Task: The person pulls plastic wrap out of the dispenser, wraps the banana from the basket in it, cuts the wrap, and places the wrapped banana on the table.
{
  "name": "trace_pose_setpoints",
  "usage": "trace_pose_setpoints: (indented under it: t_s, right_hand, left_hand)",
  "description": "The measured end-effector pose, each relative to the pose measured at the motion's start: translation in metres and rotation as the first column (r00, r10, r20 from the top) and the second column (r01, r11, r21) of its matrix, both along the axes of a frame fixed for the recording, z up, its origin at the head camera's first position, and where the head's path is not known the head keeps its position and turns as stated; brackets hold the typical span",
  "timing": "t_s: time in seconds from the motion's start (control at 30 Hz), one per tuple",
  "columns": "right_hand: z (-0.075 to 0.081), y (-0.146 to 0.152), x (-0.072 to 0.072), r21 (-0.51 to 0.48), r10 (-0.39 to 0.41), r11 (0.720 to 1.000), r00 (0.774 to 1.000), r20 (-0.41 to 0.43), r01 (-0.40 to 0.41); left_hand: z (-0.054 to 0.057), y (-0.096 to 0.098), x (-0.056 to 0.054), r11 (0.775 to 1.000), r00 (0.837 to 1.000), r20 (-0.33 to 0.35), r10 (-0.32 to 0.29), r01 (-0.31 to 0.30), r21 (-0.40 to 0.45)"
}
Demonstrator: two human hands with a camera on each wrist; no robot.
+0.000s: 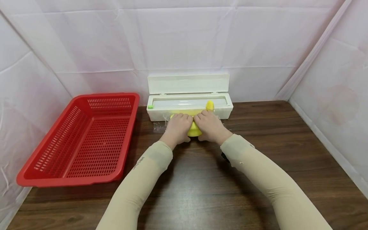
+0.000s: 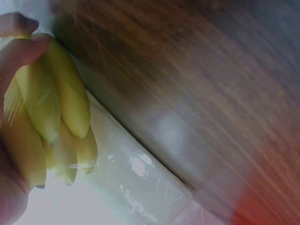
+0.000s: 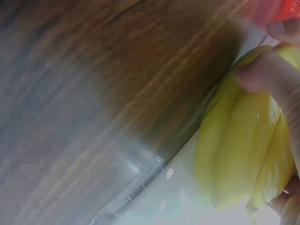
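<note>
Both hands grip a bunch of yellow bananas point(image 1: 194, 130) close in front of a white cling film box. My left hand point(image 1: 179, 126) holds the bunch from the left, its thumb point(image 2: 21, 54) over the upper bananas in the left wrist view. From the right, my right hand point(image 1: 210, 126) grips it, the thumb pressing on the skins in the right wrist view. Clear cling film point(image 1: 159, 127) shows beside the left hand and shines over the bananas point(image 3: 243, 150) in the right wrist view. The palms hide much of the bunch.
The white box point(image 1: 191, 108) stands against the back curtain with its lid point(image 1: 188, 84) raised and a green slider point(image 1: 150, 106) at its left end. A large red plastic basket point(image 1: 125, 153) sits on the left of the dark wooden table point(image 1: 192, 191). White sheeting encloses the sides.
</note>
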State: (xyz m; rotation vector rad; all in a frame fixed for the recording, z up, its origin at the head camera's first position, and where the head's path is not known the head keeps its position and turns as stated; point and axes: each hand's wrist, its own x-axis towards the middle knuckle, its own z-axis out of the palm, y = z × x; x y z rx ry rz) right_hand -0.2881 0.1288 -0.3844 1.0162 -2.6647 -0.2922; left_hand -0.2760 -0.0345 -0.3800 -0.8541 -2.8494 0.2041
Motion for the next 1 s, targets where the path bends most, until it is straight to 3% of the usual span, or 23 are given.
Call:
trace_pose_setpoints:
  t_s: [0.2,0.47,0.67,1.0]
  right_hand:
    - [0.0045,0.0028,0.0022,-0.056,0.051,0.997,0.999,0.011,-0.05]
    - [-0.0003,0.0048,0.0035,-0.097,0.016,0.995,0.996,0.086,-0.008]
    - [-0.0038,0.0052,0.0054,-0.155,0.01,0.988,0.997,0.081,0.003]
    - [-0.003,0.0009,0.007,-0.221,0.041,0.975,0.994,0.103,-0.017]
  left_hand:
    - [-0.0011,0.0027,0.0024,1.0,0.999,-0.05,-0.003,0.002,-0.018]
    - [0.0012,-0.002,0.004,0.998,0.996,-0.085,-0.032,0.036,0.043]
    - [0.0019,-0.0035,0.0041,0.995,0.997,-0.058,-0.045,0.05,0.089]
    - [0.0003,-0.0069,0.0039,0.993,1.0,-0.016,-0.019,0.021,0.119]
